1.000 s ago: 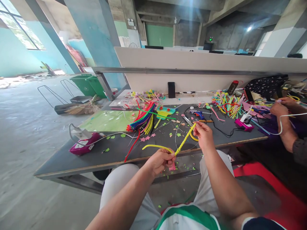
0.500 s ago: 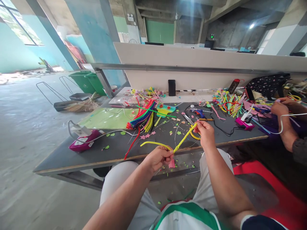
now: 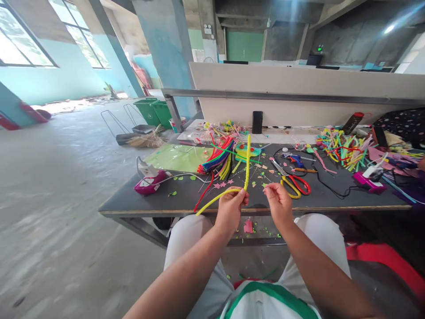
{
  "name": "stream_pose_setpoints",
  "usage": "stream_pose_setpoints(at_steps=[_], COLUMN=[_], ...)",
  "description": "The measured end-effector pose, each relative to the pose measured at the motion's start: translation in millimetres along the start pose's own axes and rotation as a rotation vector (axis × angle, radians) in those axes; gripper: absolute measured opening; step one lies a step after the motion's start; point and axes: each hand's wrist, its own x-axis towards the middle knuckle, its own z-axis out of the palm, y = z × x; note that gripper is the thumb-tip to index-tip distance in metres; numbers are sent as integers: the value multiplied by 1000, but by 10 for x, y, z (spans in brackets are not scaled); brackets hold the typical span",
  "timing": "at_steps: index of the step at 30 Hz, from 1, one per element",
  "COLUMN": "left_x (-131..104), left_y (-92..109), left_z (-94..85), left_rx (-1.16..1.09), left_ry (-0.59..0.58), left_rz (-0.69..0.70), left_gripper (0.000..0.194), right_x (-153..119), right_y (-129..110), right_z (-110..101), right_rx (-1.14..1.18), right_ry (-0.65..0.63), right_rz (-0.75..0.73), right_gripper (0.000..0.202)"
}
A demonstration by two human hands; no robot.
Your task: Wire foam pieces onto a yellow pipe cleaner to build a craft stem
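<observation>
Between the fingers of my left hand [image 3: 232, 206] is a yellow pipe cleaner [image 3: 247, 164]. Its twisted part stands upright above the fingers, and a smooth tail bends down to the left. My right hand [image 3: 279, 204] is a little to the right, off the yellow piece, with its thumb and fingers pinched together; whether anything small is between them cannot be seen. Scissors with red and yellow handles [image 3: 299, 185] lie on the table just beyond my right hand. A bundle of coloured pipe cleaners [image 3: 217, 156] rests behind my left hand.
The dark table [image 3: 126, 199] holds paper scraps, a blue glue gun [image 3: 295, 159], a magenta power block [image 3: 149, 184] at left and another [image 3: 369, 182] at right. Colourful pipe-cleaner pieces [image 3: 345, 148] are heaped at the back right. A phone [image 3: 257, 122] stands against the partition.
My right hand has let go of the twisted yellow end, which now points up from my left hand. The view has turned left, and the other person's hands have nearly left the frame.
</observation>
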Motion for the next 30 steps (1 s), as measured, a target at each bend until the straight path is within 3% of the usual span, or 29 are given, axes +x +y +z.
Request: stream_pose_setpoints(at_steps=[3,6,14,17,22,30], left_x=[-77,-137,-138,-127,-136,-153], left_y=[-11,0,-82,-122,-133,-182], left_z=[4,-1,-65,-95,-75,-33], left_rx=[317,631,854,906,977,949], left_ry=[99,157,-15,-96,-118,-109], left_rz=[209,379,677,731,713,767], left_gripper=[10,6,16,20,20,20], right_x=[-194,-300,-351,-327,-291,-216], right_y=[-36,-51,-30,-33,-6,26], right_z=[153,239,364,368,334,257], right_rx=[-21,45,389,438,418,379], right_ry=[-152,-192,-102,-66,-10,-99], right_rz=[57,101,302,335,333,294], right_gripper=[15,17,15,13,11,7])
